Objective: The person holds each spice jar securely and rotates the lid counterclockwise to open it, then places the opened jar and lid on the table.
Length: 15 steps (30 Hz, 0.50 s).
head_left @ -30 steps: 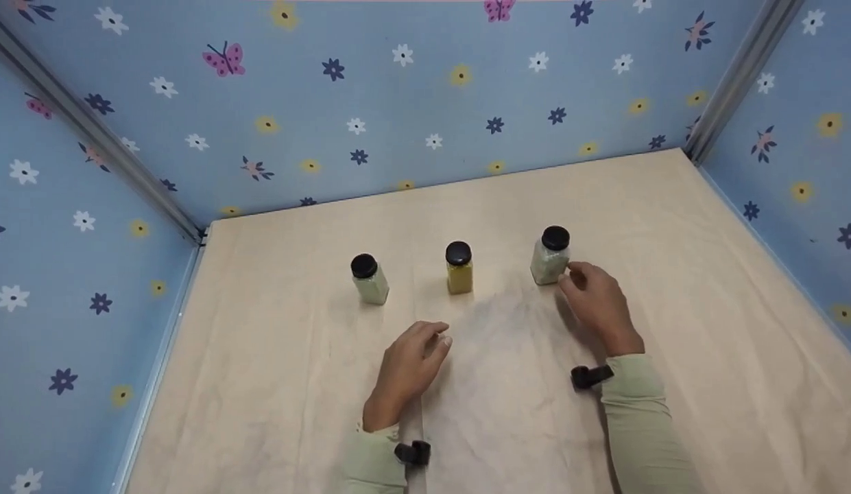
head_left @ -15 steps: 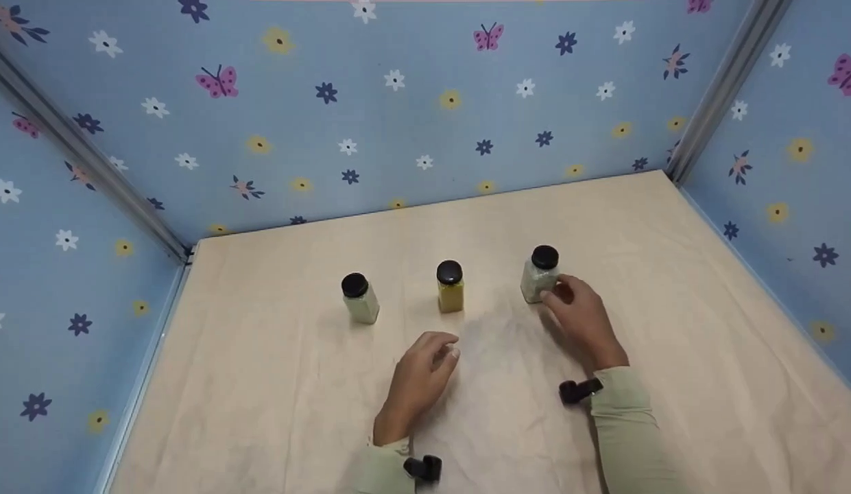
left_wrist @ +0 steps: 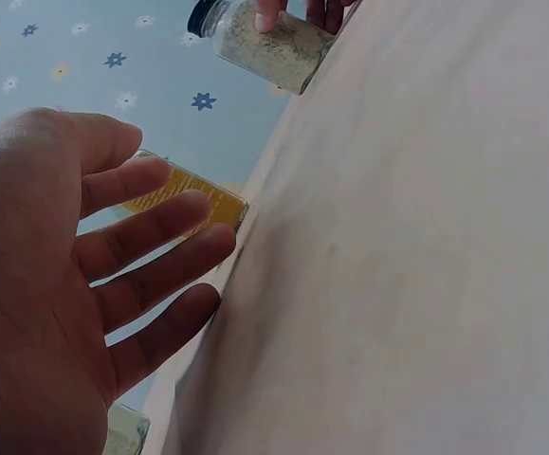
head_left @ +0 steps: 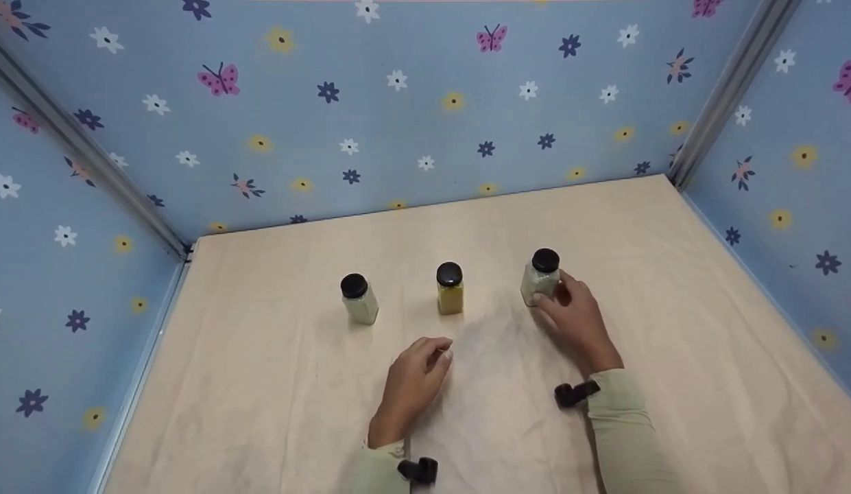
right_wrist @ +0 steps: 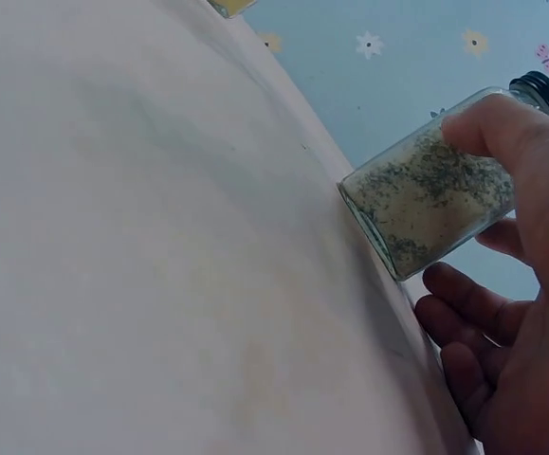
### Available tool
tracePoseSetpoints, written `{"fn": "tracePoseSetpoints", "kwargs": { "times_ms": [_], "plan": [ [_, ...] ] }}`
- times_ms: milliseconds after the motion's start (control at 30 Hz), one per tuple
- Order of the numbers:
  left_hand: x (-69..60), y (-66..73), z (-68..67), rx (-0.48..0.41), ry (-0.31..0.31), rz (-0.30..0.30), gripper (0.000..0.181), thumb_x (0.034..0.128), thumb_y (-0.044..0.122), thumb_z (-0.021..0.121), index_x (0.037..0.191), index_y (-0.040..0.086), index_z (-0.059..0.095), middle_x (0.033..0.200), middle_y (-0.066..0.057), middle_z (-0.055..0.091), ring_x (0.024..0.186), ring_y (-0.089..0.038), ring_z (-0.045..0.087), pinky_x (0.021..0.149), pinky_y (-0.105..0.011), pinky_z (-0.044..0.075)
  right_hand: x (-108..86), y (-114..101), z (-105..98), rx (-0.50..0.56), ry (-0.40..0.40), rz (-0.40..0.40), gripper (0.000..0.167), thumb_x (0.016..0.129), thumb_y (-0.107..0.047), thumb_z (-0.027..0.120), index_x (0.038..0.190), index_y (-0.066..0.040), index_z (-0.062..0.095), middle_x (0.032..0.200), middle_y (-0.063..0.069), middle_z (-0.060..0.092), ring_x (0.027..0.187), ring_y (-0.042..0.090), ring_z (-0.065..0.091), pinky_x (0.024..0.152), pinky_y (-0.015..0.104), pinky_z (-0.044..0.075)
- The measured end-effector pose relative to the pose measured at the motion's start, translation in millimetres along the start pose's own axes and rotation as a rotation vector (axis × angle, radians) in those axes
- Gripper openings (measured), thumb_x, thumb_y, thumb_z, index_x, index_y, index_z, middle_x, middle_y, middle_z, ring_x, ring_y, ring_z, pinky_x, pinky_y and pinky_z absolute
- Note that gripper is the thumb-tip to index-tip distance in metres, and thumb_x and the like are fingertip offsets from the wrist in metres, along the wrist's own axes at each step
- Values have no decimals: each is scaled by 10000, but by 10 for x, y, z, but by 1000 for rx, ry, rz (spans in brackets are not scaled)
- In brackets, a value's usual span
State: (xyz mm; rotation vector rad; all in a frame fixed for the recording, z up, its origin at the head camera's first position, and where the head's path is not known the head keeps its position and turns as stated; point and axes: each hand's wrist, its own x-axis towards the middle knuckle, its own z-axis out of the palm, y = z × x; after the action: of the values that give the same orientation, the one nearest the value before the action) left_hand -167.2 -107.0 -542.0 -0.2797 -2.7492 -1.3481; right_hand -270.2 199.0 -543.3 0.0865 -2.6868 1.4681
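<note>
Three square glass spice jars with black lids stand upright in a row in the head view. My right hand [head_left: 574, 321] grips the right jar [head_left: 537, 283], thumb on its near face and a finger behind. Pale contents with dark green flecks show through this jar's glass [right_wrist: 426, 190] in the right wrist view. Nearer me than the middle jar [head_left: 450, 298], which has yellow contents, my left hand [head_left: 410, 384] holds nothing. Its fingers [left_wrist: 160, 232] are loosely bent and spread in the left wrist view. The left jar [head_left: 362, 309], with pale green contents, stands apart from both hands.
A creased cream cloth [head_left: 260, 384] covers the table. Blue flowered panels [head_left: 398, 116] stand behind and at both sides, joined by grey metal posts [head_left: 720, 103]. Each wrist carries a small black camera [head_left: 420, 471].
My right hand has moved from beside the right jar to a grip around it. My left hand has shifted only slightly. The head view has tilted up a little.
</note>
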Motion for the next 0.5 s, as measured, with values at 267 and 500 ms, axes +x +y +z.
{"fn": "tracePoseSetpoints", "kwargs": {
  "times_ms": [267, 500],
  "plan": [
    [53, 39, 69, 21, 54, 39, 241, 1011, 255, 592, 1170, 143, 736, 1096, 61, 702, 948, -66, 646, 838, -351, 538, -20, -3, 17, -37, 38, -12, 805, 936, -411, 702, 1558, -51, 339, 1253, 201, 528, 1151, 312, 510, 1013, 475, 414],
    [42, 7, 36, 28, 41, 37, 246, 1023, 268, 581, 1178, 150, 731, 1110, 72, 697, 985, -66, 641, 859, -358, 533, 24, -24, 44, -68, 18, -50, 807, 930, -465, 693, 1538, -43, 372, 1247, 206, 529, 1150, 327, 522, 1003, 497, 431]
  ]
}}
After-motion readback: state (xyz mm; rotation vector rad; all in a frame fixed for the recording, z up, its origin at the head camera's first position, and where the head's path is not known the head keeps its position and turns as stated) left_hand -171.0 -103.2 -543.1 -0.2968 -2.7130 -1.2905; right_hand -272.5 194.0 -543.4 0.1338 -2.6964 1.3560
